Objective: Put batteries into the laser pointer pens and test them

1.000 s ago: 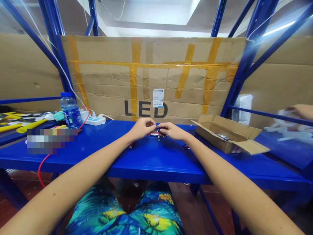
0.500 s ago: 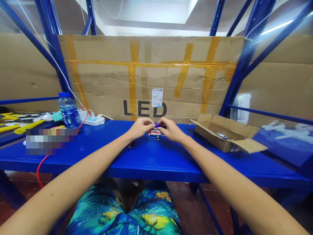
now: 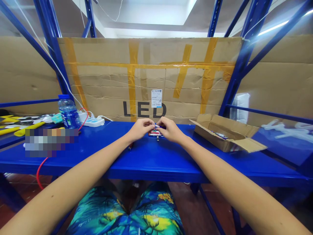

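Observation:
My left hand point(image 3: 141, 129) and my right hand point(image 3: 169, 129) meet over the middle of the blue table, fingertips close together. Between them is a small pen-like piece point(image 3: 156, 126), pale with a dark part, pinched by the fingers of both hands. Just below the fingertips lie several thin pen-like items point(image 3: 156, 133) in red, white and green, partly hidden by the hands. A small metallic bit point(image 3: 157, 138) rests in front of them. Near my left wrist a dark slim object point(image 3: 130, 146) lies on the table.
An open cardboard box point(image 3: 215, 138) with pen-like items stands at the right. At the left are a blue-capped bottle point(image 3: 68, 112), a white power strip point(image 3: 91, 121), a red cable point(image 3: 39, 169) and yellow-handled tools point(image 3: 30, 128). A large cardboard sheet point(image 3: 107, 85) stands behind the blue table point(image 3: 156, 163).
The piece between my fingers showed purple-blue before and now looks pale with a dark part. Both hands stay in nearly the same place; the view has shifted slightly.

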`<state>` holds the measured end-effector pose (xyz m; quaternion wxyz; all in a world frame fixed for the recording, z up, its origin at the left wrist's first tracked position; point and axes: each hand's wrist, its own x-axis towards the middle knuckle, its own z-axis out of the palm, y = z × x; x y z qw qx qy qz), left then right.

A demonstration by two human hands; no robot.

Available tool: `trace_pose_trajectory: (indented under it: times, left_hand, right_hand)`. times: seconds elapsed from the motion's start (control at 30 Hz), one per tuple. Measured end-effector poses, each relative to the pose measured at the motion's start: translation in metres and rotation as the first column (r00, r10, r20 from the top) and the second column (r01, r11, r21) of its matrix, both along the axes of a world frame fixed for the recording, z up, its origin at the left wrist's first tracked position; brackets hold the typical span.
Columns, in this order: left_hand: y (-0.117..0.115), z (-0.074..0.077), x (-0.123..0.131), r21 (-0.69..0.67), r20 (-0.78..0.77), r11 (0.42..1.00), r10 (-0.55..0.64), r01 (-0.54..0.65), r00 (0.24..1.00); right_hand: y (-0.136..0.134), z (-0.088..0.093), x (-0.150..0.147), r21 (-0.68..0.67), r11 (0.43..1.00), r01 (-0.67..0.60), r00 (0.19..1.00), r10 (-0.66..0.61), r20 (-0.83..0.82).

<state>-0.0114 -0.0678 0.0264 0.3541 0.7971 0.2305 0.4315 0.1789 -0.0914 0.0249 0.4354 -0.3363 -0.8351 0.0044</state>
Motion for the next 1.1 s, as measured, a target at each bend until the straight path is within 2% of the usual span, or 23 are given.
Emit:
trace_pose_trajectory:
  times: [0.2, 0.43, 0.6, 0.77, 0.87, 0.97, 1.1]
  left_hand:
    - [-0.0023, -0.0002, 0.0012, 0.056, -0.031, 0.997, 0.053, -0.051, 0.998]
    - [-0.0018, -0.0008, 0.0016, 0.063, -0.025, 0.997, 0.051, -0.049, 0.998]
    - [-0.0041, 0.0004, 0.0015, 0.104, -0.032, 0.993, 0.050, -0.047, 0.998]
    - [-0.0073, 0.0000, 0.0032, 0.170, -0.064, 0.983, 0.087, -0.075, 0.994]
    - [-0.0073, 0.0001, 0.0043, 0.165, -0.050, 0.983, 0.090, -0.080, 0.995]
    - [-0.0061, 0.0002, 0.0045, 0.136, -0.041, 0.986, 0.098, -0.092, 0.994]
    - [-0.0059, 0.0006, 0.0044, 0.110, -0.022, 0.990, 0.087, -0.084, 0.996]
  right_hand:
    - [0.0007, 0.0019, 0.0025, -0.022, 0.999, -0.027, 0.994, 0.030, 0.105]
    - [0.0027, -0.0008, 0.0029, 0.014, 1.000, 0.028, 1.000, -0.028, 0.008]
    - [0.0000, 0.0022, 0.0042, -0.044, 0.999, -0.002, 1.000, 0.002, -0.007]
    - [-0.0029, 0.0059, 0.0046, -0.161, 0.987, 0.002, 0.997, 0.010, 0.073]
    - [-0.0022, 0.0057, 0.0038, -0.209, 0.978, -0.019, 1.000, 0.023, 0.018]
    - [0.0003, 0.0034, 0.0029, -0.179, 0.982, -0.067, 0.996, 0.054, -0.077]
    - [0.0025, 0.0008, 0.0034, -0.105, 0.993, -0.052, 0.995, 0.042, -0.094]
